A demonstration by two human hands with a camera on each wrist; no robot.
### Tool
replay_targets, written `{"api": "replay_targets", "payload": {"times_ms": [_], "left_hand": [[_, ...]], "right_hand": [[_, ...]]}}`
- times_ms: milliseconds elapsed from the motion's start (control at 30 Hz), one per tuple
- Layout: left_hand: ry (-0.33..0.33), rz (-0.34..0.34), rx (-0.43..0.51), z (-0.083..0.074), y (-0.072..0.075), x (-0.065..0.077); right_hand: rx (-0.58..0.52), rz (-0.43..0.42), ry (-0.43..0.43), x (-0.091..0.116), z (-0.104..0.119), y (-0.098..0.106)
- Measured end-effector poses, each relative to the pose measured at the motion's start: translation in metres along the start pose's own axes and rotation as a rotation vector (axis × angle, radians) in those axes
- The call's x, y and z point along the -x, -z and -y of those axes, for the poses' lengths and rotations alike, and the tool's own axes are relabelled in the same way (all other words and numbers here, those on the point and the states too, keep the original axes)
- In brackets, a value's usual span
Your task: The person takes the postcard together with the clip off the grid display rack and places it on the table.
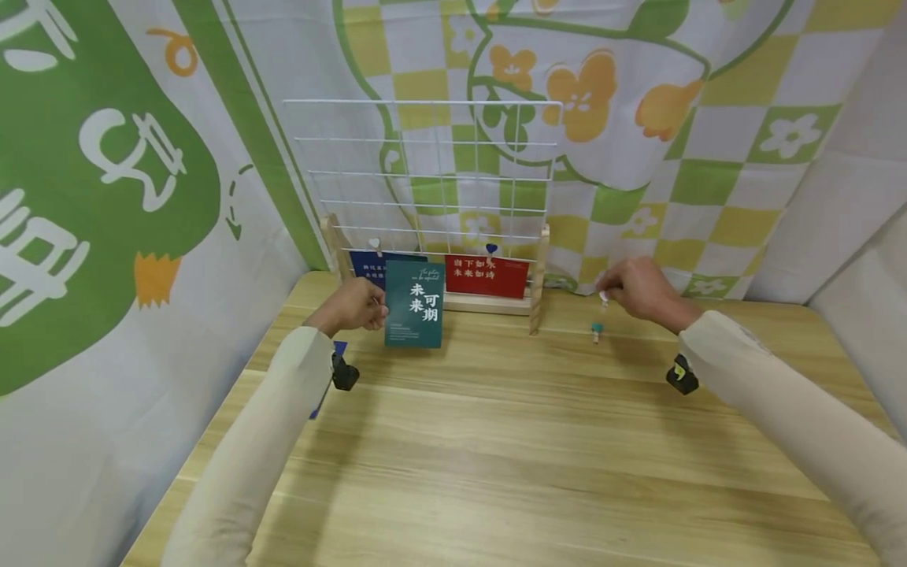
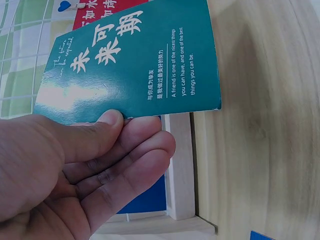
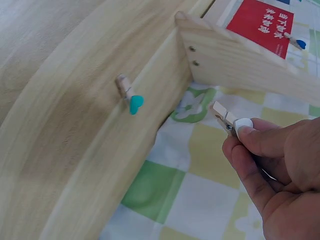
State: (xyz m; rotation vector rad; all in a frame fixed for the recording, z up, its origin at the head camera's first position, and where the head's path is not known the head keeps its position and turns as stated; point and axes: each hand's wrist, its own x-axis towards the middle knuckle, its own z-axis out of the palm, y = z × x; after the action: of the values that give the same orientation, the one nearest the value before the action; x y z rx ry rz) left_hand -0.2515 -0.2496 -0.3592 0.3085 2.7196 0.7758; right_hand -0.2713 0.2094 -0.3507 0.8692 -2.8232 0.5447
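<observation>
My left hand [image 1: 359,305] pinches a green card [image 1: 414,305] with white lettering by its left edge, thumb in front, held before the rack. In the left wrist view the thumb [image 2: 110,119] presses on the card's face. To the right of the rack, my right hand [image 1: 641,289] pinches a small wooden clothespin [image 3: 225,116] with a white ornament at its end. Another clothespin [image 1: 597,331], with a teal heart, lies on the table near that hand. A white wire grid rack [image 1: 560,179] on wooden feet carries a blue card [image 1: 363,268] and a red card [image 1: 486,277], each under a clothespin.
A wooden table [image 1: 482,457] spans the foreground. On its left side a dark blue card [image 1: 322,400] lies partly behind the left sleeve. A patterned curtain [image 1: 708,157] hangs behind the rack. Black wrist devices [image 1: 683,376] hang below both sleeves.
</observation>
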Motion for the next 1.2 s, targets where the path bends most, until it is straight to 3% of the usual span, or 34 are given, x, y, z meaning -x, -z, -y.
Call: {"api": "replay_targets", "payload": {"times_ms": [367, 667, 1000, 1200], "left_hand": [[0.000, 0.029, 0.059, 0.014, -0.007, 0.004], [0.013, 0.050, 0.052, 0.022, -0.009, 0.008], [-0.018, 0.055, -0.044, 0.033, -0.015, 0.012], [0.047, 0.081, -0.017, 0.038, -0.019, 0.017]], "right_hand": [[0.022, 0.070, -0.039, 0.008, -0.017, -0.012], [0.022, 0.106, -0.059, 0.017, -0.027, -0.021], [0.035, 0.136, -0.068, 0.023, -0.033, -0.032], [0.024, 0.166, -0.090, 0.026, -0.035, -0.037]]}}
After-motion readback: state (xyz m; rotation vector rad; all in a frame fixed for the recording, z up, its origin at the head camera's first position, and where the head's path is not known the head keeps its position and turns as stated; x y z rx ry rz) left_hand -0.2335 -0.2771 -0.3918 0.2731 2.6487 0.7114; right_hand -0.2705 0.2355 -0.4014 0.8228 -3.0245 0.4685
